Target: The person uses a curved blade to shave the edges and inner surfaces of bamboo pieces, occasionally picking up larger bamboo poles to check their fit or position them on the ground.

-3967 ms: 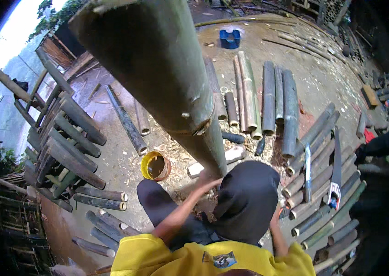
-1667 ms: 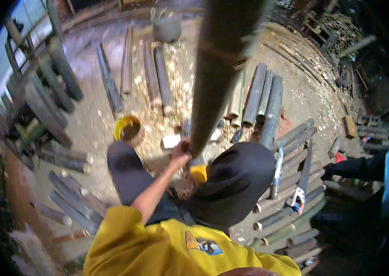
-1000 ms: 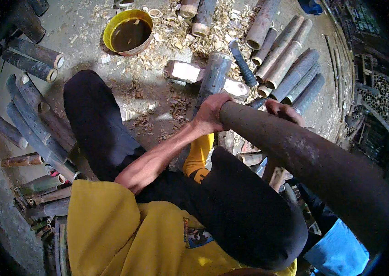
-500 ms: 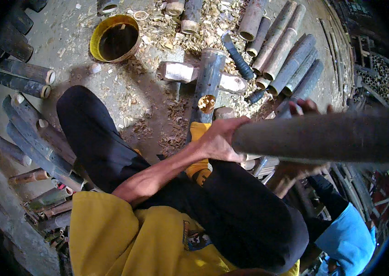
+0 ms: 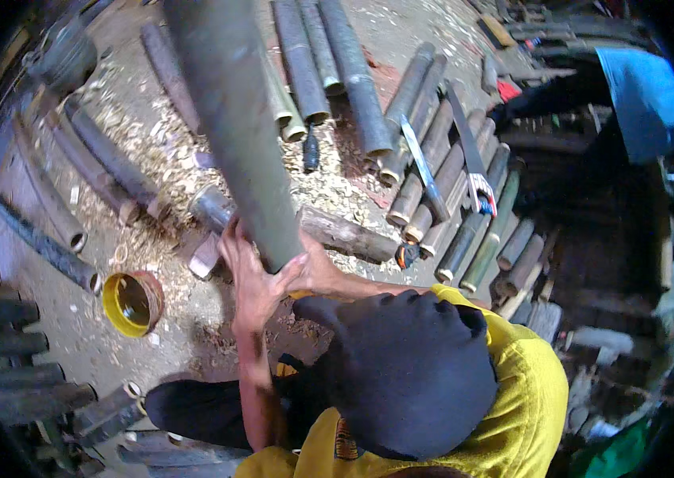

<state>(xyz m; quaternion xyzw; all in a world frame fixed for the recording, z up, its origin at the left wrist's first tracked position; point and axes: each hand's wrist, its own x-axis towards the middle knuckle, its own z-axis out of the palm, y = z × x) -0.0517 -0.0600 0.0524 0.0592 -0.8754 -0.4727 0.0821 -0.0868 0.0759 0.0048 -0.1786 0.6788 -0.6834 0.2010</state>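
A long grey-green bamboo pole [image 5: 233,127] runs from the top of the view down to my hands. My left hand [image 5: 248,280] wraps its lower end from the left. My right hand [image 5: 318,272] presses against the same end from the right. Both hands grip the pole just above the ground, which is strewn with wood shavings. Below them show a dark cap [image 5: 412,374], a yellow shirt [image 5: 512,406] and a dark trouser leg [image 5: 201,410].
Several cut bamboo tubes [image 5: 353,80] lie in rows ahead and to the right. A handsaw [image 5: 474,163] rests on them. A yellow bucket [image 5: 134,303] stands at the left, a short log [image 5: 346,236] by the hands. A person in blue [image 5: 643,88] is at far right.
The pole has swung from lying across the right of the view to pointing up and left. Both hands stayed on its end. The view turned, so the bucket now sits at the left.
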